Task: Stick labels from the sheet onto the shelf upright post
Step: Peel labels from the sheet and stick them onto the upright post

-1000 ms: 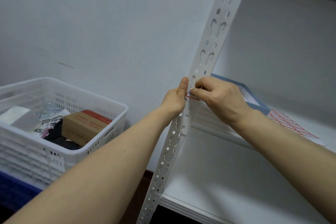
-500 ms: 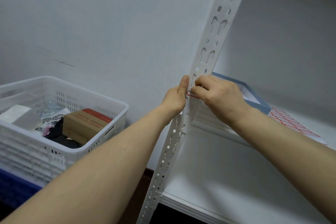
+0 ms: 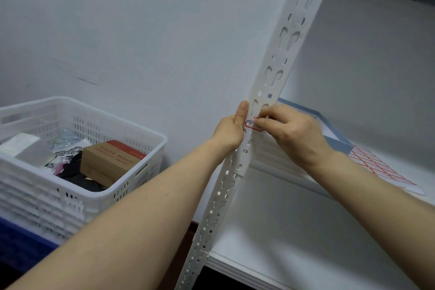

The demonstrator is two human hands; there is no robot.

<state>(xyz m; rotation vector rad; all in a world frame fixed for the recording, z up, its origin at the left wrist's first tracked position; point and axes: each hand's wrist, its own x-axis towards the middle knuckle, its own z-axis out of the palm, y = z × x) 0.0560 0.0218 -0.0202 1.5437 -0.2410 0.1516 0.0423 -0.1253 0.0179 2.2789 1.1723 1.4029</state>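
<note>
Midway up the post: a small white label with a red border point(image 3: 253, 125) lies across the front face of the white perforated metal upright post point(image 3: 275, 73), with blue handwriting on it (too small to read).
Left hand: the left hand point(image 3: 229, 132) grips the upright post from its left edge, thumb straight up along the front face, just beside the label's left end. Its fingers go behind the metal, out of sight.
Right hand: the right hand point(image 3: 292, 134) has its fingers curled, fingertips point(image 3: 261, 120) pinching the label's right end against the post.
Label sheet: a white sheet of red-bordered labels point(image 3: 381, 169) lies flat on the white shelf board point(image 3: 294, 231), to the right and well apart from the hands.
Behind the right hand: a shallow white box with a blue rim point(image 3: 336, 136) stands on the same board, just beside the sheet.
Left of the shelf: a white slotted plastic crate point(image 3: 131, 186) holds a brown cardboard box with a red stripe point(image 3: 113, 160) and assorted packets.
</note>
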